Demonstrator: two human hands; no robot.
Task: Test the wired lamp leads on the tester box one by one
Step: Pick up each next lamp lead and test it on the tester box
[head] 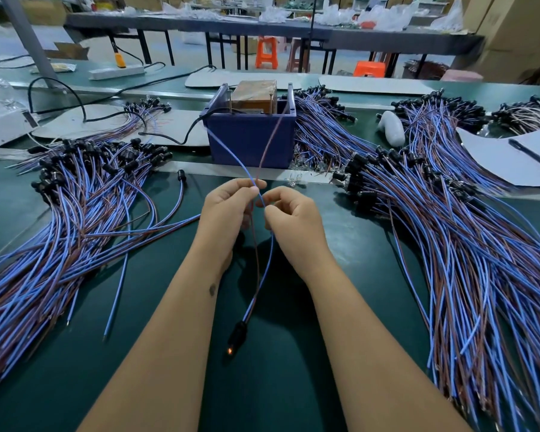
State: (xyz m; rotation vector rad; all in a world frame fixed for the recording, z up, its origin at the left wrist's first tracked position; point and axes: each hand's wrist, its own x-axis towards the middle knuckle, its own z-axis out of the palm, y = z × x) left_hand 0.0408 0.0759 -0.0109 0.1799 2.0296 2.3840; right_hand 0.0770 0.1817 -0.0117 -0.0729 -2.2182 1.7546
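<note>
A blue tester box stands at the middle back of the green table, with a brown block inside it. One lamp lead runs from the box toward me: its blue wire and brown wire reach up to the box top. My left hand pinches the wires from the left, and my right hand pinches them from the right, just below the crossing. The lead's black lamp holder hangs between my forearms, and its tip glows orange.
Big heaps of blue and brown leads lie at the left and right. A black cable runs into the box. White paper with a pen sits at the right. A white object lies behind the right heap.
</note>
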